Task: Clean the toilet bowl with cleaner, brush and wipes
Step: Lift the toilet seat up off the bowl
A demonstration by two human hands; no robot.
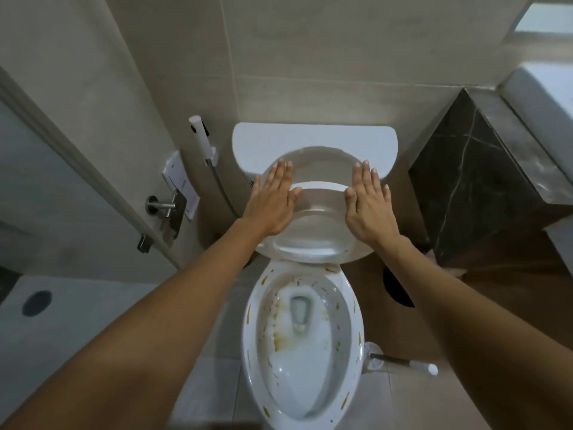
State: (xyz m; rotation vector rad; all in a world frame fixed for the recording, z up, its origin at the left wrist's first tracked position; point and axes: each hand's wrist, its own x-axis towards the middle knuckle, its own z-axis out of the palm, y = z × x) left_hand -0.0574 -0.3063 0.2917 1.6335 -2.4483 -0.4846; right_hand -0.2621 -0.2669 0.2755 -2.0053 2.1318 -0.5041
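We have both hands flat on the raised seat and lid (313, 169), pressing them back toward the cistern (313, 135): left hand (273, 201) on the left side, right hand (367, 206) on the right, fingers straight and spread, gripping nothing, the two well apart across the seat's width. Toilet bowl (302, 339) sits directly below us, open and exposed. Rim and inner walls carry yellow-brown streaks and flecks, thickest on the left inner wall and around the outlet; no foam or coloured cleaner film shows on the porcelain. We judge the task barely begun: access is made, cleaning proper not yet started. Toilet brush (403, 361) stands in its holder on the floor just right of the bowl, handle tilted away to the right, untouched. No cleaner bottle or wipes in view; we cannot tell where they are kept. Left of the cistern, a bidet sprayer (201, 135) hangs on the wall, a paper holder (173, 209) below it. A dark marble counter (483, 178) stands to the right. Still to do, as we read it: apply cleaner, scrub with the brush, flush, wipe rim and seat.
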